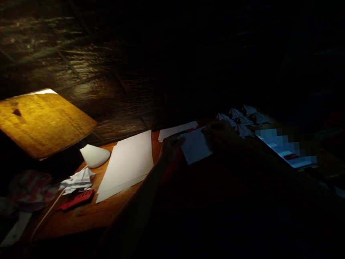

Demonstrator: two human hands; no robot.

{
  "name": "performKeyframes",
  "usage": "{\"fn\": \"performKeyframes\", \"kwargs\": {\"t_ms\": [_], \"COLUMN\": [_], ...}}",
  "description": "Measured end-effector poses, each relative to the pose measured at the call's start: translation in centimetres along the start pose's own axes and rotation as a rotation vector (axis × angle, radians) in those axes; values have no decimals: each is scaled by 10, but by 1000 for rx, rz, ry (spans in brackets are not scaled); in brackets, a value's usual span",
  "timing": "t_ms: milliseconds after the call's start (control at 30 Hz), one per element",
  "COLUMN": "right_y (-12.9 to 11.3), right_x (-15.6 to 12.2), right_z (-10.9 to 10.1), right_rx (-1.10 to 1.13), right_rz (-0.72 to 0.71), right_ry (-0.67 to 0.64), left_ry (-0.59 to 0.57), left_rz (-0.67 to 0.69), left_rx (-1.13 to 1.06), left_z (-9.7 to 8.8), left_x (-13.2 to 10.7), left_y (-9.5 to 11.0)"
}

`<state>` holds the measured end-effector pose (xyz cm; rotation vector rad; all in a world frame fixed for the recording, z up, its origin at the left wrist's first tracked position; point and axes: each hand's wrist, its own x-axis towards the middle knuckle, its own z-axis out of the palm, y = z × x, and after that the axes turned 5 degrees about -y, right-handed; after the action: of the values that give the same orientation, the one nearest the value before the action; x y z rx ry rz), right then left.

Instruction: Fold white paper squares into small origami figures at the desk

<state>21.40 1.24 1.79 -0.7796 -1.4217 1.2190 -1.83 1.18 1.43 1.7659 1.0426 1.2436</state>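
A small white sheet of paper (pixel 196 145) is held up between my two hands, in dim light. My left hand (pixel 172 145) pinches its left edge near the top. At the upper right corner my right hand (pixel 221 135) grips the same sheet, though its fingers are mostly lost in shadow. Larger white paper sheets (pixel 129 159) lie stacked on the wooden table left of my hands. Behind the held sheet rests another strip of white paper (pixel 177 130). Several folded paper shapes (pixel 241 121) stand grouped beyond my right hand.
A lamp with a yellow shade (pixel 39 123) and white base (pixel 94 155) lights the table's left side. Near it lie a crumpled paper piece (pixel 78 181), a red object (pixel 76 200) and a cord (pixel 47 215). A lit, partly pixelated screen (pixel 286 153) lies right. A tiled wall (pixel 72 61) rises behind.
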Motion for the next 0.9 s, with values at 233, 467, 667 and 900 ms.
{"fn": "performKeyframes", "kwargs": {"t_ms": [233,467,667,900], "right_y": [1,-7,-1,-2], "right_x": [0,-2,0,0], "right_z": [-2,1,0,2], "right_rx": [-86,-152,-108,-70], "right_rz": [-54,-74,-92,-73], "right_ry": [1,14,28,52], "left_ry": [-31,-36,4,34], "left_rz": [41,18,7,8], "left_rx": [-44,-34,14,3], "left_z": [2,1,1,1], "left_x": [0,0,-1,1], "left_y": [2,3,-1,1]}}
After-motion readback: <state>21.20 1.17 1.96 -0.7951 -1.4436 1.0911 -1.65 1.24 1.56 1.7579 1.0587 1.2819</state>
